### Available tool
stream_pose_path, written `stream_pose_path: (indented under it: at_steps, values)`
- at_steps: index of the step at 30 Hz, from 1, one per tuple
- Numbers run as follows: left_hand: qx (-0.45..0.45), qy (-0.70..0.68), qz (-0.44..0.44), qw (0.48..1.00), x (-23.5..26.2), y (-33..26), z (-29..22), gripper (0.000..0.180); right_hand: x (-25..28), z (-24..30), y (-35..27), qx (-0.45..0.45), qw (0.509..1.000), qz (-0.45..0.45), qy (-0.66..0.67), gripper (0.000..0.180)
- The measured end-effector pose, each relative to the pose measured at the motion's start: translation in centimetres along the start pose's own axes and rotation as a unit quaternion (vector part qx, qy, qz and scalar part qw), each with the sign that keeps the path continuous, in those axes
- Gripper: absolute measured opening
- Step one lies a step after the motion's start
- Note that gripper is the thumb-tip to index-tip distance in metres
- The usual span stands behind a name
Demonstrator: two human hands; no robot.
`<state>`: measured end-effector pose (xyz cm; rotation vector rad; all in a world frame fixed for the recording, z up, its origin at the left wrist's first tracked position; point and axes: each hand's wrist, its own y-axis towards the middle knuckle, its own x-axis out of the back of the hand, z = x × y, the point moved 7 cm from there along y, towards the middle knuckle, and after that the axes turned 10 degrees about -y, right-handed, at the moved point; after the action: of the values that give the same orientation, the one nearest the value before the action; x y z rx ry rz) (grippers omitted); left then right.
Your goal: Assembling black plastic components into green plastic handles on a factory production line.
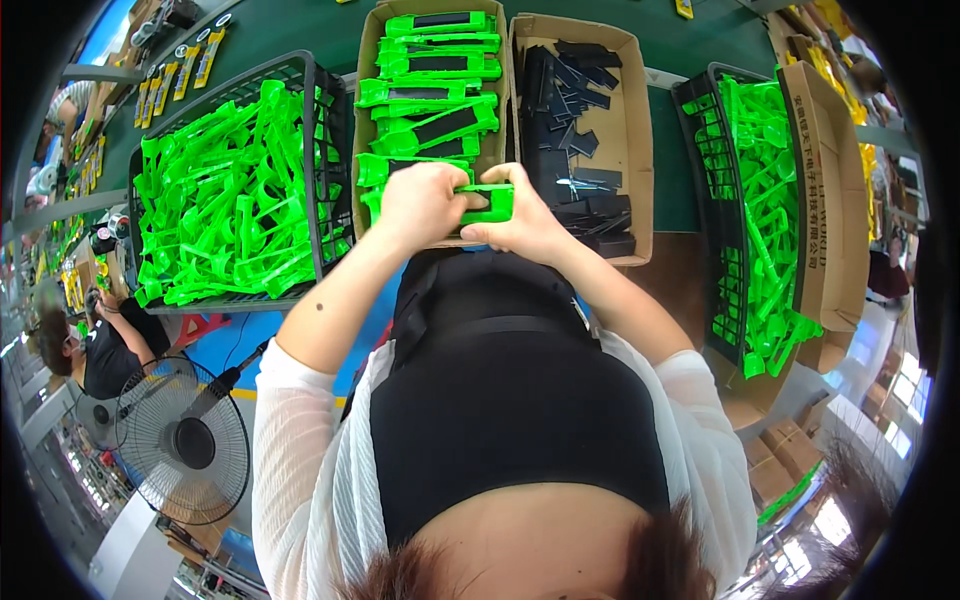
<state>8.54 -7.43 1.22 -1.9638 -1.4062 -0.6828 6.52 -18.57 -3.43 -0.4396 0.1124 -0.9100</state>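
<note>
Both my hands grip one bright green plastic part (489, 203) over the near edge of two cardboard boxes. My left hand (421, 204) closes on its left end with the fingers curled over the top. My right hand (522, 218) holds the right end, thumb pressed on the part's face. Just beyond, a cardboard box (366, 110) holds stacked green parts with black inserts (432, 80). The box to its right (636, 130) contains loose black flat pieces (575, 120).
A black wire basket (318, 150) full of bare green plastic parts sits to the left, another black basket (712, 200) of them to the right beside a cardboard box flap (825, 190). A floor fan (183, 440) stands lower left, near a seated person (100, 345).
</note>
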Motion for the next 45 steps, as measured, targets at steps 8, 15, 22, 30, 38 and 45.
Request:
stream_pose_path:
  at_steps: [8,15,22,30,38,45]
  values:
    - [-0.046,0.199,-0.035,0.978,-5.4,-0.4,4.4,0.066,11.3,-6.5,0.0,0.065,0.815,-0.303,-0.490,0.038]
    - [-0.012,0.173,-0.081,0.981,-8.3,-0.6,5.8,0.065,12.7,-10.9,0.9,-0.009,0.855,-0.116,-0.506,0.045]
    - [-0.067,0.194,-0.151,0.967,-8.2,-0.6,7.0,0.067,12.3,-10.1,1.8,0.024,0.841,-0.131,-0.525,0.034]
    - [-0.131,0.024,-0.370,0.920,4.2,-4.7,6.8,0.049,13.7,-14.3,3.4,-0.050,0.863,-0.335,-0.374,0.043]
    - [0.433,0.209,-0.084,0.873,14.8,-15.0,27.0,0.027,13.7,-11.3,-1.8,-0.046,0.746,-0.514,-0.422,0.028]
    - [0.207,0.179,-0.163,0.948,13.4,-14.9,31.6,0.031,7.4,-8.4,-1.4,-0.091,0.763,-0.304,-0.563,0.029]
